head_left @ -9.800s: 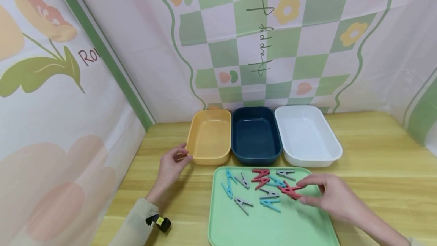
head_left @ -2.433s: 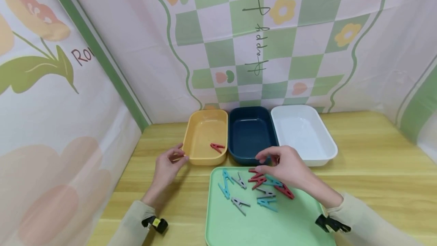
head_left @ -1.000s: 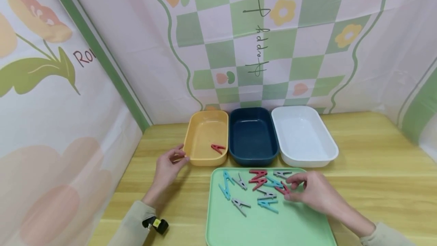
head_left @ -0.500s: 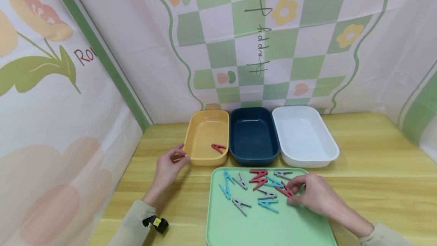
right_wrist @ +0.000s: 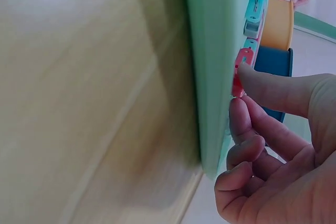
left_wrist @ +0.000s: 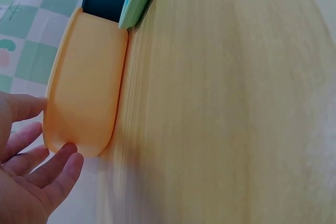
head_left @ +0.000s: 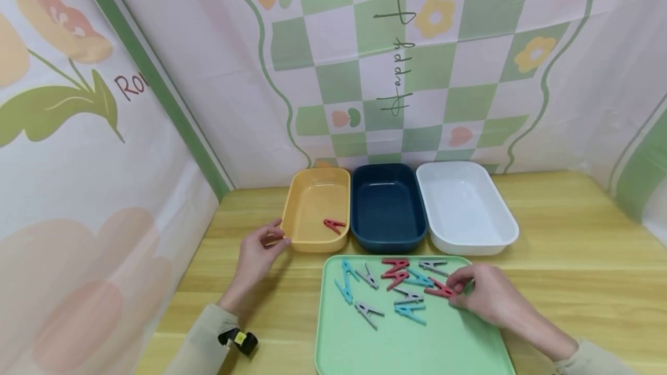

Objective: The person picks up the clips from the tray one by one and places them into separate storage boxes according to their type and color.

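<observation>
The fingers (head_left: pixel 464 274) of the person's right hand (head_left: pixel 487 295) pinch a red plastic clothespin (head_left: pixel 440 289) between thumb and forefinger, over the far right part of a pale green rectangular tray (head_left: pixel 406 352); I can't tell whether it touches the tray. A light-blue plastic clothespin (head_left: pixel 418 278) lies so close beside it that I can't say if the two meet. Over to the left, the left hand (head_left: pixel 259 252) has its fingers loosely bent and unclenched, touching the near left corner of a yellow-orange rectangular dish (head_left: pixel 315 198).

Around the pinched one on the tray lie two more red clothespins (head_left: pixel 394 278), three other light-blue clothespins (head_left: pixel 411 311) and four grey clothespins (head_left: pixel 368 312), mostly bunched toward the far half.

Another red clothespin (head_left: pixel 333 224) rests inside the yellow-orange dish, near its right wall. Next to that dish stands a navy-blue rectangular dish (head_left: pixel 389 207), then a white rectangular dish (head_left: pixel 464 204), all three in a row on a pale wood-grain counter (head_left: pixel 568 219), beyond the tray. Behind them hangs a green-and-white checked cloth (head_left: pixel 341 83) printed with flowers.
</observation>
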